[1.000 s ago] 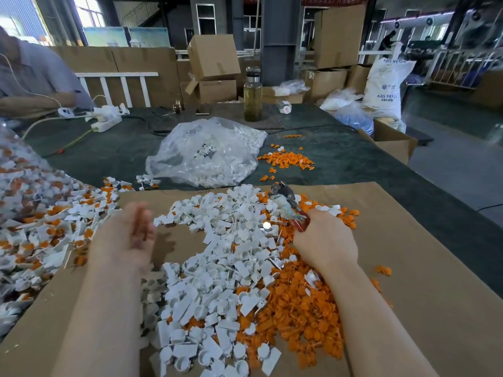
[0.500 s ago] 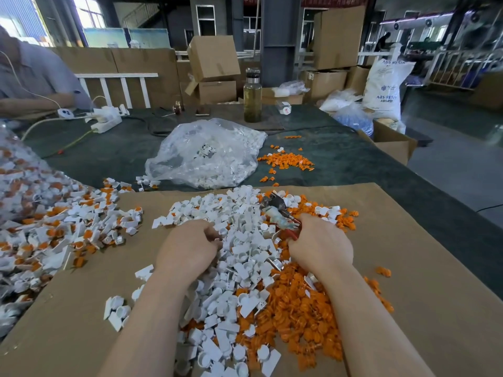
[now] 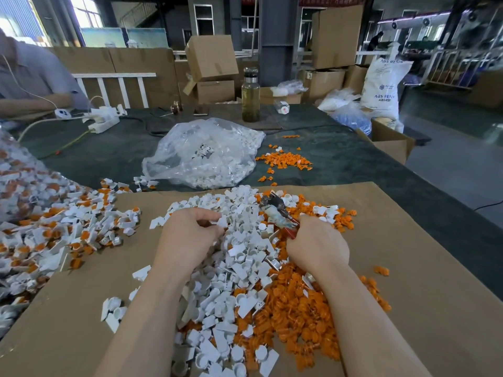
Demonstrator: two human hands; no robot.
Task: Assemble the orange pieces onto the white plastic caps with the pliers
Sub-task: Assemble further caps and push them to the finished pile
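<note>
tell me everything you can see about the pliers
The pliers are a worn metal pair, the head dull grey and grimy, with red handle grips just showing at the palm. The right hand grips the handles, which are mostly hidden by it. The head points up and away from the person, tilted left, over the pile of white caps. Whether the jaws are open or hold anything is too small to tell.

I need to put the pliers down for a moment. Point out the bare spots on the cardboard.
Bare cardboard sheet lies right of the orange pieces, out to the sheet's right edge. A narrower bare strip runs between the white caps and the mixed heap at left. The middle is crowded, around both hands and the pliers.
</note>
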